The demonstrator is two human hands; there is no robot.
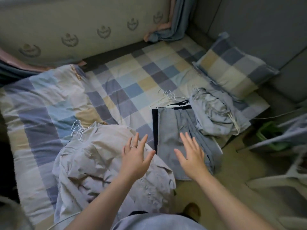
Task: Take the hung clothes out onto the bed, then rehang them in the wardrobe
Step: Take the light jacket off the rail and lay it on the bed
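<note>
Three lots of clothes lie on the checked bed [129,80]. A crumpled pale grey pile [93,163] on white wire hangers [77,129] lies nearest me. Flat blue-grey trousers [172,130] with a dark garment under them hang off white hangers [167,98] at the bed's edge. A bunched light blue pile [211,113] lies to their right. My left hand [135,156], a ring on one finger, hovers with spread fingers over the grey pile's right edge. My right hand [191,153] is spread flat over the trousers. Neither holds anything.
A checked pillow [232,68] leans at the bed's far right against a grey padded wall. A folded checked duvet [38,103] covers the left of the bed. A green basket [269,135] and white rack bars [282,176] stand on the floor to the right.
</note>
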